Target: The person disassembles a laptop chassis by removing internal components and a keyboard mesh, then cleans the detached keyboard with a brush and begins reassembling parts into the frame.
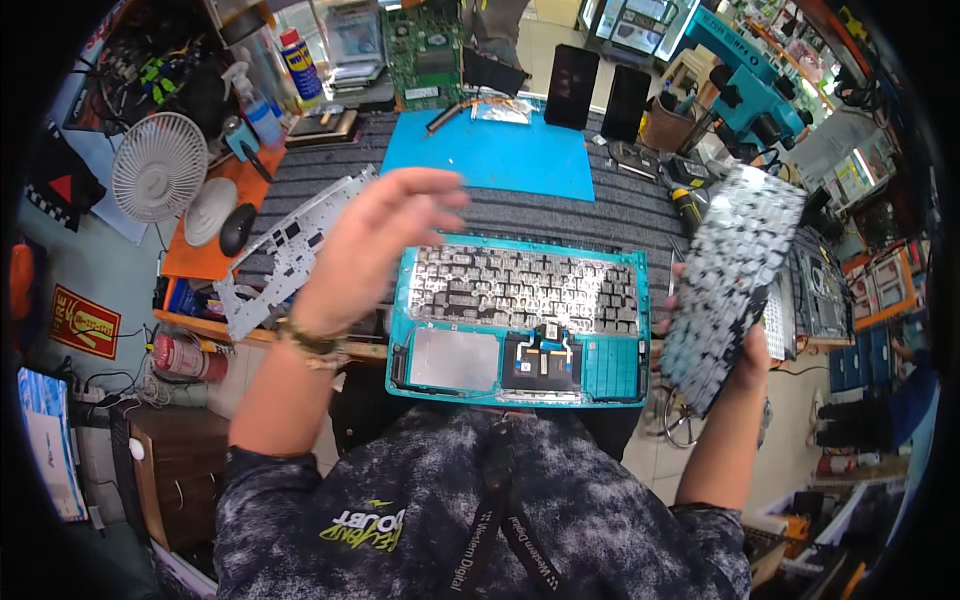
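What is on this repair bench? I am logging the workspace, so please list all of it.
laptop shell: one, teal, bench front edge, inside facing up.
loose keyboard: one, black and silver, held up at right.
keyboard frame: one, white, left of shell.
work mat: one, blue, behind shell.
desk fan: one, white, far left.
spray bottle: one, clear blue, back left.
left hand: open, raised above the shell's left corner.
right hand: fingers gripping the loose keyboard.

Bright, even workshop light – soft shadows, motion blur on the left hand (375, 235), edges bent and dark.
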Demonstrator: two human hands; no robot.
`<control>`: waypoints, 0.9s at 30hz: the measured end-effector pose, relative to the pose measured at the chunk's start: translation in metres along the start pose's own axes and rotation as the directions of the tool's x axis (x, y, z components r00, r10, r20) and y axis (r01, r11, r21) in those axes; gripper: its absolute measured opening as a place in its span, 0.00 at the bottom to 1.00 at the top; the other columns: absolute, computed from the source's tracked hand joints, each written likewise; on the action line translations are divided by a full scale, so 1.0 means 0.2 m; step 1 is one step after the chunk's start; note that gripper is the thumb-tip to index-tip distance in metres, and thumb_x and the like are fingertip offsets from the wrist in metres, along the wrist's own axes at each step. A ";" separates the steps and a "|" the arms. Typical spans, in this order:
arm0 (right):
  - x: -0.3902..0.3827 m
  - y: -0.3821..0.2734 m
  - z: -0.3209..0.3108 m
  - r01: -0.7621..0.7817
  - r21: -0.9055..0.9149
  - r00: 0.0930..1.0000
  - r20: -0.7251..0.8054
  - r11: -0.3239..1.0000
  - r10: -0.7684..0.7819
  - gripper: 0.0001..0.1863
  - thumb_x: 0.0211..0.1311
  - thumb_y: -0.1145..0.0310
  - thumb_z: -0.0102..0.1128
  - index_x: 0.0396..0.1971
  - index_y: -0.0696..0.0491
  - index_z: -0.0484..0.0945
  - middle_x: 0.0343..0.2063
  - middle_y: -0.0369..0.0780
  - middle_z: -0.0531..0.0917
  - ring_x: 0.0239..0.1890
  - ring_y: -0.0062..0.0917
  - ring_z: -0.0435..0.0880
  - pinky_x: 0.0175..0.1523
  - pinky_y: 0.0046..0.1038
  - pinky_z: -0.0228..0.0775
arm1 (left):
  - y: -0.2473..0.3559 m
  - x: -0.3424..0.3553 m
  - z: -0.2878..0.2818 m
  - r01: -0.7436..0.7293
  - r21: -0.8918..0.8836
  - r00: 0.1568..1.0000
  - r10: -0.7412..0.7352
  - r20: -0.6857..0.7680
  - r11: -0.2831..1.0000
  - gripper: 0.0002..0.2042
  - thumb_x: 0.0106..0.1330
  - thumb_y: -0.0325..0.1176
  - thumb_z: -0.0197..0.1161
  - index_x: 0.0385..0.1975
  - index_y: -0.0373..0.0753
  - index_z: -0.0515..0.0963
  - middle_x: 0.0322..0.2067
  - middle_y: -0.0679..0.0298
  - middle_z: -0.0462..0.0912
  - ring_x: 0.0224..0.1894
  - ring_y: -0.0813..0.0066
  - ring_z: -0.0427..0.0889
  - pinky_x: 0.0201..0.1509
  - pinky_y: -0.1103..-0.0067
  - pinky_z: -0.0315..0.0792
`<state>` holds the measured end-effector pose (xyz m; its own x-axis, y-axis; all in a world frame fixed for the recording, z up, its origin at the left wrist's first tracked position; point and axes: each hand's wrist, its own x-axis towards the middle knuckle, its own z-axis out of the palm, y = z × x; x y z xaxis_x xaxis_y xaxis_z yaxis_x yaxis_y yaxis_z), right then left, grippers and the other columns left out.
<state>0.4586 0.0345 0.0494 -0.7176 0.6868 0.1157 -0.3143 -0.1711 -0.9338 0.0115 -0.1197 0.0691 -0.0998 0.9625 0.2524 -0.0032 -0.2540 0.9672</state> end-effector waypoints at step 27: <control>0.08 0.01 -0.70 -0.472 -0.849 0.840 -0.352 -0.237 -0.413 0.33 0.69 0.43 0.77 0.49 0.59 0.75 0.48 0.56 0.85 0.50 0.54 0.83 0.58 0.46 0.74 | -0.44 -0.44 -0.12 0.430 0.418 0.891 -0.300 -0.342 0.800 0.14 0.81 0.34 0.68 0.56 0.34 0.75 0.27 0.64 0.86 0.29 0.82 0.79 0.36 0.79 0.73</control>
<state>0.5341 0.1442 0.0027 -0.2545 0.8962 0.3633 0.9409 0.3163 -0.1212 -0.0025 -0.1843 -0.0383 -0.4281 0.9006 -0.0747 0.3706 0.2504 0.8944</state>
